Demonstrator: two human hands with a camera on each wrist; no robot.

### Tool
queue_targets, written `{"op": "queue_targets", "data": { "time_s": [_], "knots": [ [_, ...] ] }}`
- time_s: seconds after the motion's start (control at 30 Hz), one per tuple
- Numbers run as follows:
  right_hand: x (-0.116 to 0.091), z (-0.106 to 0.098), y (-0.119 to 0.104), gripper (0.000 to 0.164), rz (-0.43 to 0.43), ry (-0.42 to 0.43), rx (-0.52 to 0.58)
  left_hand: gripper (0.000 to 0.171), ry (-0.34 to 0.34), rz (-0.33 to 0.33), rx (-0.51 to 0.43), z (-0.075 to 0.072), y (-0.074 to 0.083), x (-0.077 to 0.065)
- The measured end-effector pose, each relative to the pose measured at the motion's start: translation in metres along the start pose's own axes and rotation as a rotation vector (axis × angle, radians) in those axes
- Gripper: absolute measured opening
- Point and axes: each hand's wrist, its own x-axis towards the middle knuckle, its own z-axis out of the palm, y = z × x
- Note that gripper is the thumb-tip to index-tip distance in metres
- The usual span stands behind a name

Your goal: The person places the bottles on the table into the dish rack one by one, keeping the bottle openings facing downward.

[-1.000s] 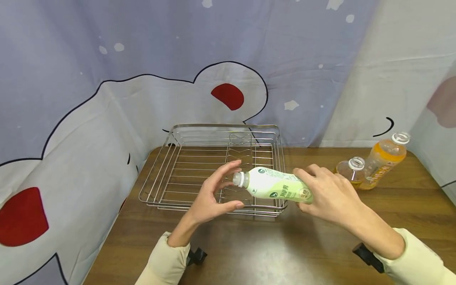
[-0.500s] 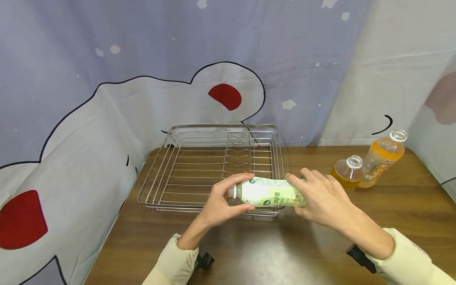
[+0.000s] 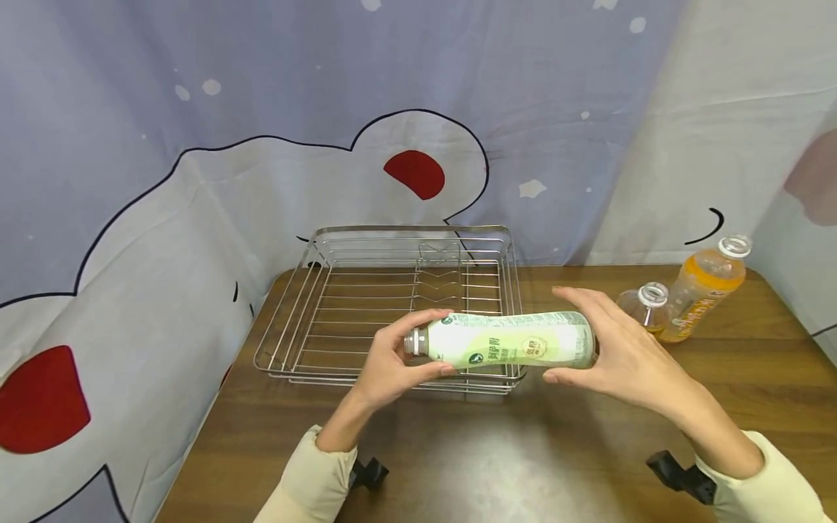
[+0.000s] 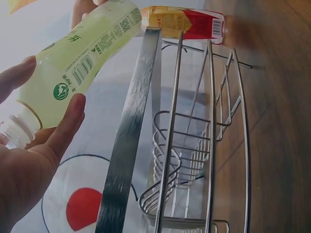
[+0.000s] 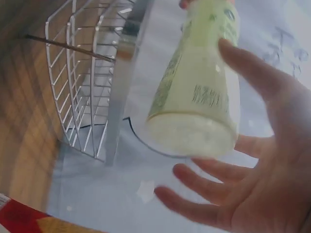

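Observation:
A drink bottle (image 3: 510, 341) with a pale green label and no cap lies sideways in the air above the front right of the wire dish rack. My left hand (image 3: 392, 359) holds it at the shoulder, thumb on the near side and fingers on the far side, with the neck toward the palm. In the left wrist view, that hand's thumb and finger press on the green bottle (image 4: 77, 63). My right hand (image 3: 621, 341) is spread around the base, its palm apart from it. The right wrist view shows the bottle's base (image 5: 194, 133) in front of the extended fingers.
The metal dish rack (image 3: 412, 229) stands on the wooden table (image 3: 471, 457) before a patterned curtain. At the back right stand an uncapped orange-labelled bottle (image 3: 709, 290) and a shorter uncapped bottle (image 3: 644, 309), partly behind my right hand.
My left hand has closed on the shoulder of the green bottle. My right hand has let go of the base and drawn back to the right.

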Motion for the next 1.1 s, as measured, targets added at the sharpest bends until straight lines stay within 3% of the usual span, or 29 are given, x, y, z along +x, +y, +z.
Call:
{"op": "queue_targets", "data": {
  "time_s": [0.17,0.27,0.4,0.5,0.6,0.83,1.1],
  "knots": [
    [-0.009,-0.001,0.012,0.103,0.100,0.043,0.339,0.065,0.023,0.022,-0.025,-0.005,0.003,0.000],
    [-0.015,0.005,0.019,0.097,0.102,0.077,0.712,0.064,0.036,0.040,-0.048,-0.006,0.003,0.000],
    [-0.020,0.020,0.024,0.086,0.011,0.093,1.270,0.064,0.073,0.028,-0.102,-0.004,0.004,0.000],
    [-0.022,0.032,0.025,0.076,-0.037,0.079,1.524,0.064,0.103,0.012,-0.144,-0.002,0.003,-0.001],
    [-0.022,0.039,0.023,0.072,-0.033,0.076,1.632,0.064,0.118,0.004,-0.187,-0.001,0.003,-0.002],
    [-0.018,0.046,0.018,0.065,-0.038,0.106,1.733,0.066,0.110,-0.011,-0.192,0.001,-0.003,-0.005],
    [-0.015,0.047,0.021,0.064,-0.064,0.120,1.731,0.065,0.107,-0.010,-0.182,0.002,-0.006,-0.005]
  ]
}}
